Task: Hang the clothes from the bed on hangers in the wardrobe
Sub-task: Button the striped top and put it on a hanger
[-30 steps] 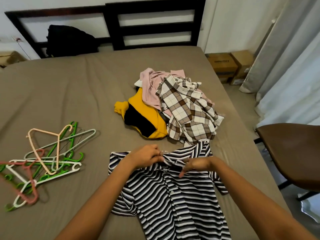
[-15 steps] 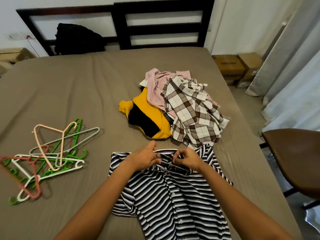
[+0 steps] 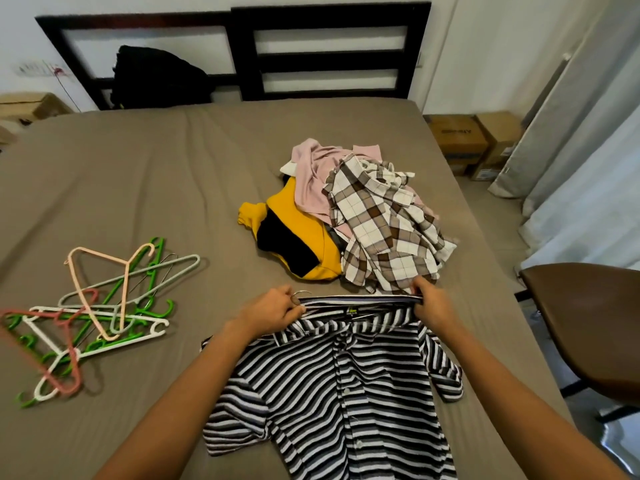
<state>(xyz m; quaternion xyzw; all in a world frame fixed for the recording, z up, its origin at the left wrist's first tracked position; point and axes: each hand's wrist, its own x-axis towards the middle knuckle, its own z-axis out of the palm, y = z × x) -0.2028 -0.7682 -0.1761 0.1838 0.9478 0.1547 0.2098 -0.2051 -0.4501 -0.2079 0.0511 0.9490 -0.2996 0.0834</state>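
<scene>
A black-and-white striped shirt (image 3: 343, 393) lies flat on the brown bed (image 3: 156, 188) in front of me. My left hand (image 3: 273, 308) grips its collar at the left together with a metal hanger hook (image 3: 300, 294). My right hand (image 3: 431, 301) grips the collar at the right and holds it stretched. Behind it lies a pile: a brown checked shirt (image 3: 384, 226), a pink garment (image 3: 311, 178) and a yellow-and-black top (image 3: 294, 244). Several plastic hangers (image 3: 93, 313) lie in a heap at the left. No wardrobe is in view.
A dark headboard (image 3: 329, 53) with a black bag (image 3: 156, 77) against it stands at the far end. A brown chair (image 3: 585, 327) stands close to the bed's right side. Cardboard boxes (image 3: 467, 140) and grey curtains (image 3: 588, 133) are at the right.
My hands have moved apart along the collar: the right one slid to the right end and the collar is now pulled wide, with the hanger hook showing by my left hand.
</scene>
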